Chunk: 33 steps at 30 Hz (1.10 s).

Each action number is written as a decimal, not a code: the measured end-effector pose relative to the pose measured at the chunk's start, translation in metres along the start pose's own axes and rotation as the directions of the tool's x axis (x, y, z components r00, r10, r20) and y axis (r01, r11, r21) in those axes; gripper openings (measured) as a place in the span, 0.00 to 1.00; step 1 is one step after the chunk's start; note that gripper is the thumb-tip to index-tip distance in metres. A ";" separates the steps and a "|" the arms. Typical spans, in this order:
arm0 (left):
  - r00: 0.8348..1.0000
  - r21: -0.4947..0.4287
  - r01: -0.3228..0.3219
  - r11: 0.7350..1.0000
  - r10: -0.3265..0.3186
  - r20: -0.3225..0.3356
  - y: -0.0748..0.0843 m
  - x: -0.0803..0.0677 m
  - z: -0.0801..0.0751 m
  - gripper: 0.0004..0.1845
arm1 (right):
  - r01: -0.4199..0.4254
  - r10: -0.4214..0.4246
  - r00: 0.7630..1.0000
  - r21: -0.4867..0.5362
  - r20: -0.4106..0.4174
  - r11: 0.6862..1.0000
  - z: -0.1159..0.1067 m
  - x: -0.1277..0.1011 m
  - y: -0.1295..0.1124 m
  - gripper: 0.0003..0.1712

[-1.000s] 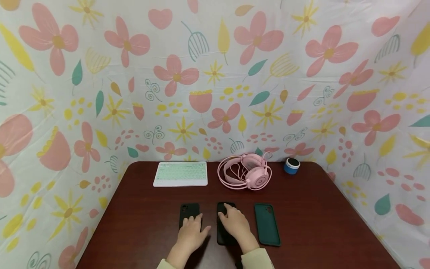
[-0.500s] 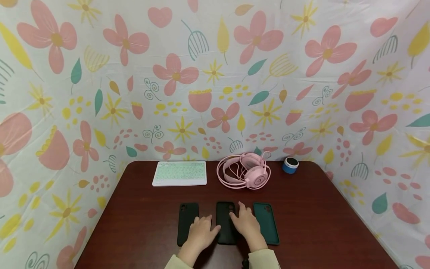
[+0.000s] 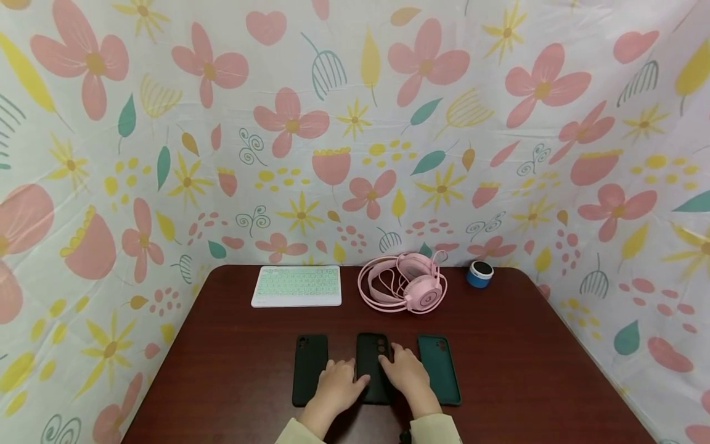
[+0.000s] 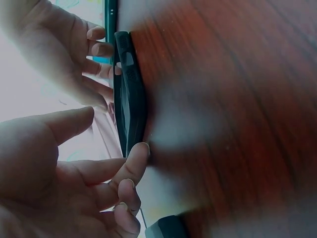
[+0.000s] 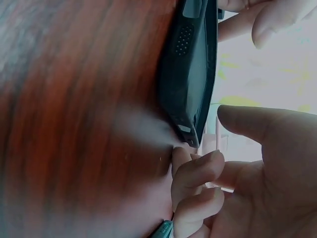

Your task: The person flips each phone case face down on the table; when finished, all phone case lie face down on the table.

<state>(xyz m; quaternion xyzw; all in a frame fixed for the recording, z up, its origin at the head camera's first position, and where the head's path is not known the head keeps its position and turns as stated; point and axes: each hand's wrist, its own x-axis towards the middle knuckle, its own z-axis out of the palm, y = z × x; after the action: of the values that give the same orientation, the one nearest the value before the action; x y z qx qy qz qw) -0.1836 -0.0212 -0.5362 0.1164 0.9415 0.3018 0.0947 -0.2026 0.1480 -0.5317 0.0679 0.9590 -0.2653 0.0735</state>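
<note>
Loosely, the left hand [image 3: 336,388] and right hand [image 3: 408,372] flank a black phone case [image 3: 370,365] on the table [image 3: 233,370].
Each hand has relaxed fingers, thumb standing apart, gripping nothing; fingertips lie at the case's edges. The right wrist view shows a dotted patch and slots in its side wall, plus streaky reddish-brown grain; the head view shows its round camera holes. A darker shell [image 3: 309,369] lies left, a green shell [image 3: 442,370] right. Farther sit a white keyboard [image 3: 297,286] with pale-green keys, smooth pink headphones [image 3: 424,291] and a blue cylinder [image 3: 479,279]; floral cloth [image 3: 355,234] hangs behind.
</note>
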 end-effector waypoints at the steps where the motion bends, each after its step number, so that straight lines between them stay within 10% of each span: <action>1: 1.000 -0.003 0.001 1.000 -0.001 0.006 0.000 0.000 0.000 0.30 | 0.004 -0.004 1.000 0.002 -0.002 1.000 0.001 0.000 0.000 0.32; 33: 1.000 -0.014 -0.021 1.000 0.021 -0.020 0.010 -0.004 -0.004 0.31 | 0.080 -0.078 0.995 0.026 -0.067 0.996 0.004 -0.006 -0.004 0.24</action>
<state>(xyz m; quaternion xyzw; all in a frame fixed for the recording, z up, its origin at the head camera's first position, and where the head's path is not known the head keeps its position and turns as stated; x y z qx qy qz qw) -0.1794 -0.0165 -0.5269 0.1227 0.9389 0.3107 0.0828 -0.1972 0.1418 -0.5321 0.0399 0.9588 -0.2795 0.0304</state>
